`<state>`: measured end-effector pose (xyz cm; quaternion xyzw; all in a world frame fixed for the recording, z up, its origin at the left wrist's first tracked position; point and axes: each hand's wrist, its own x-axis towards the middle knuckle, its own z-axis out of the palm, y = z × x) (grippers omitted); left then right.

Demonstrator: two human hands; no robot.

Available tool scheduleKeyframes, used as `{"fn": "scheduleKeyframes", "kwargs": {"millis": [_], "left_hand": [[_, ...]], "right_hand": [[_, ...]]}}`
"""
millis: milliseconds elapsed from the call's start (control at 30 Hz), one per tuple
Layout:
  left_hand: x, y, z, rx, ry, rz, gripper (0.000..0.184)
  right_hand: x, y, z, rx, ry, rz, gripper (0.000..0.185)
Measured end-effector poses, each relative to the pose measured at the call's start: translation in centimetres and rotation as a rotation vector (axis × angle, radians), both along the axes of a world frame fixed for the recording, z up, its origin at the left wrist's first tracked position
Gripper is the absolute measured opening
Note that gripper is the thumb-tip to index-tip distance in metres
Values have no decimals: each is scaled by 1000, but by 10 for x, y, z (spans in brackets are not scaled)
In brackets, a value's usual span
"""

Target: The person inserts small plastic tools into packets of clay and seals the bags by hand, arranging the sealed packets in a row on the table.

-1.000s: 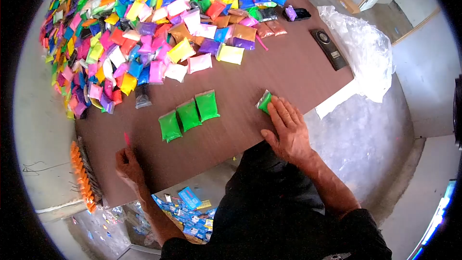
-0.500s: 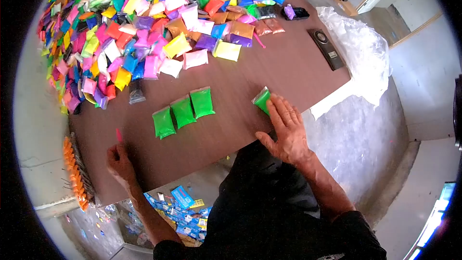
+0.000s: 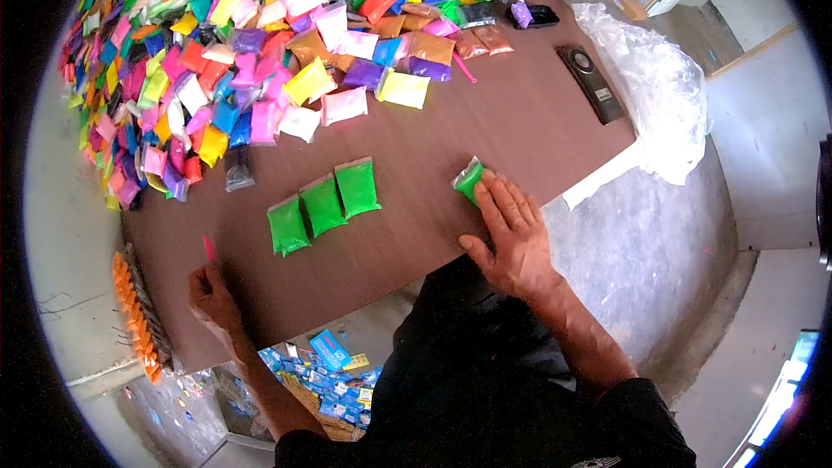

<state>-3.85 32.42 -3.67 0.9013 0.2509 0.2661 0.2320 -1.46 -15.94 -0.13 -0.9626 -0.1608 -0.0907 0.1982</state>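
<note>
Green packet [image 3: 469, 180] under the right hand [image 3: 511, 238]: small clear pouch, bright green fill, transparent end strip catching some glare; only the far end shows, rest hidden under the fingers. It pokes out just past the right index and middle fingertips, on the side toward the left hand [image 3: 214, 296]. Right hand is unclenched, laid flat over it, fingers straight, thumb spread away and back toward the body; pressure on the packet, can't tell. Left hand is curled, pinching a thin pink stick [image 3: 209, 248] that points up out of the fingertips, away from the body; lower end hidden in the grip. Three green packets [image 3: 323, 206] between the hands: same bright green, clear strip along the far edge, plump, slightly creased, slanted row, close together, well apart from either hand. All on the brown table [image 3: 416, 208]. Heap of coloured packets [image 3: 286, 78] beyond both hands, mostly ahead of the left. Black device [image 3: 591, 84] ahead and right of the right hand.
</note>
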Motion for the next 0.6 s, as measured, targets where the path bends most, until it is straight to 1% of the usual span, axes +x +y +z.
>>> {"fn": "scheduleKeyframes", "kwargs": {"millis": [100, 167, 300, 400, 500, 567, 600], "left_hand": [[0, 4, -3, 17, -5, -16, 21], [-1, 8, -5, 37, -14, -13, 21], [2, 0, 4, 58, -29, -19, 22], [1, 11, -7, 104, -68, -45, 22], [0, 3, 1, 84, -61, -46, 23], [0, -1, 5, 66, -42, -26, 23], [0, -3, 6, 47, -23, -9, 24]], "right_hand": [[4, -2, -2, 19, -31, -12, 66], [-5, 9, 8, -3, 32, -37, 64], [-3, 6, 2, 7, -19, -24, 63], [2, -1, 2, 44, -17, -10, 62], [4, -6, 11, 89, 41, 14, 63], [6, -6, 14, 68, -42, -12, 63], [6, -6, 14, 69, -39, -11, 63]]}}
